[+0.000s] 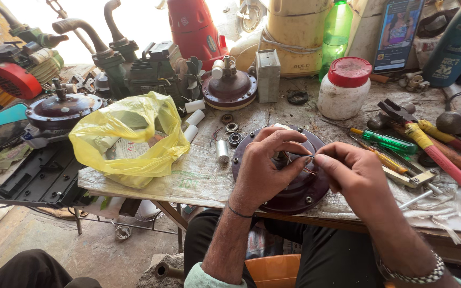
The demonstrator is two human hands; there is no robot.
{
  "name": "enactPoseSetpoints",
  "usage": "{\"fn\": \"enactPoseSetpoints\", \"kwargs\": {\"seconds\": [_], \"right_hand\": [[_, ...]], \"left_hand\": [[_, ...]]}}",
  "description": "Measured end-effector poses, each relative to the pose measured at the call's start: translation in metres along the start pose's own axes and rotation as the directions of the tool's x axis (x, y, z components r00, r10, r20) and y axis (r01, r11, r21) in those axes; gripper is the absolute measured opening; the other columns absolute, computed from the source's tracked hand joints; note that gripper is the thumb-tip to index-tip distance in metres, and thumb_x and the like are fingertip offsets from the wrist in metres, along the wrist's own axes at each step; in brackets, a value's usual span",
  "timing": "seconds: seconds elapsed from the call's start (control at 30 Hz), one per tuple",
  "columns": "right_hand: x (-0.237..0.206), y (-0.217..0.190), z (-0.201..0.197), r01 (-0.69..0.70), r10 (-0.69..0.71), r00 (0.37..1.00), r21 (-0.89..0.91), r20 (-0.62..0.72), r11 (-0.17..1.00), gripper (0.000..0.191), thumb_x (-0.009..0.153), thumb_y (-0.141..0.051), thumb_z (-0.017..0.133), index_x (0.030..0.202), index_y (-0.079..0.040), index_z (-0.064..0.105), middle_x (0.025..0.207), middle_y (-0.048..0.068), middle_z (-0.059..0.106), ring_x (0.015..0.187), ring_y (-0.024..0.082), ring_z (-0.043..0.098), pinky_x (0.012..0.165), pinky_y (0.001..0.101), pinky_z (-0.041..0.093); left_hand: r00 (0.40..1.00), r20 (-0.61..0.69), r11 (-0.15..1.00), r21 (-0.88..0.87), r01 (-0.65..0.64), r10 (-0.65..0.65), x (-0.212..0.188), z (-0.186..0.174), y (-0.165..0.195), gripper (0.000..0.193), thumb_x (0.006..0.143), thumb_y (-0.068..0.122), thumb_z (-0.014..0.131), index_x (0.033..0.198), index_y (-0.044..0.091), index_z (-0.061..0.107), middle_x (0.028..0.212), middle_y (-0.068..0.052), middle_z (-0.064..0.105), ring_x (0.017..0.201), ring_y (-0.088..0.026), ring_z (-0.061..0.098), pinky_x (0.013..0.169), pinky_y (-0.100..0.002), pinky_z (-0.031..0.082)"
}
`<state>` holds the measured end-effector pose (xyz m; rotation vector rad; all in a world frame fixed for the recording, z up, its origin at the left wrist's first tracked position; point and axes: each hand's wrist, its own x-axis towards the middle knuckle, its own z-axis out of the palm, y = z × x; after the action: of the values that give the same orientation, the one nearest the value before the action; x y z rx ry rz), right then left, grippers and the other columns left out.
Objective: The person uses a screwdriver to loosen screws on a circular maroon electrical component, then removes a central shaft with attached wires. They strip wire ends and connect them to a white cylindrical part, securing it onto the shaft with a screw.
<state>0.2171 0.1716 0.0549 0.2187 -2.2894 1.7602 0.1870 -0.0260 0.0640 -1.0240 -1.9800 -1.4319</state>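
Note:
A round dark maroon motor housing [294, 194] lies flat at the near edge of the workbench. My left hand [265, 168] rests on top of it, fingers curled at its centre. My right hand [356, 173] is beside it on the right, thumb and forefinger pinched. A thin dark wire [297, 155] runs between the fingertips of both hands, just above the housing's middle. The housing's hub is hidden under my left hand.
A crumpled yellow plastic bag [129, 138] lies left of the housing, with white tubes [222, 151] and bearings [235, 138] between. Screwdrivers [388, 141], red-handled pliers [433, 149] and hammers lie right. A white jar with red lid [345, 88], similar maroon housings [229, 88] and pump parts stand behind.

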Motion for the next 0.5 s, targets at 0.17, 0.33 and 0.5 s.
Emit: {"fn": "enactPoseSetpoints", "kwargs": {"seconds": [0.17,0.33,0.5], "right_hand": [[-0.002,-0.003,0.0,0.05,-0.053,0.997,-0.042,-0.05,0.998,0.022,0.105,-0.015,0.059,0.098,-0.002,0.074,0.071,0.006,0.065,0.058,0.013,0.055,0.051,0.0282,0.044],[-0.01,-0.017,0.002,0.512,-0.668,0.744,-0.659,0.019,0.551,0.016,0.091,-0.011,0.075,0.105,-0.004,0.071,0.098,0.011,0.072,0.079,0.024,0.07,0.066,0.0361,0.055],[-0.011,-0.025,0.0,0.597,-0.756,0.645,-0.69,0.11,0.408,0.014,0.089,-0.008,0.079,0.101,-0.005,0.073,0.099,0.009,0.073,0.083,0.026,0.073,0.071,0.0378,0.058]], "left_hand": [[1.0,-0.011,1.0,-0.012,0.007,-0.007,-0.002,0.0,0.0,0.035,0.083,0.002,0.081,0.116,0.007,0.07,0.1,-0.002,0.08,0.123,-0.015,0.064,0.107,-0.033,0.052],[0.999,-0.001,0.997,-0.06,0.043,-0.043,-0.002,0.001,-0.001,0.035,0.084,0.003,0.081,0.117,0.008,0.07,0.104,-0.001,0.079,0.119,-0.014,0.068,0.106,-0.032,0.054],[0.996,-0.011,0.992,-0.091,0.083,-0.084,-0.004,0.0,-0.001,0.035,0.084,0.003,0.081,0.117,0.008,0.07,0.114,-0.004,0.073,0.11,-0.012,0.074,0.1,-0.03,0.057]]}}
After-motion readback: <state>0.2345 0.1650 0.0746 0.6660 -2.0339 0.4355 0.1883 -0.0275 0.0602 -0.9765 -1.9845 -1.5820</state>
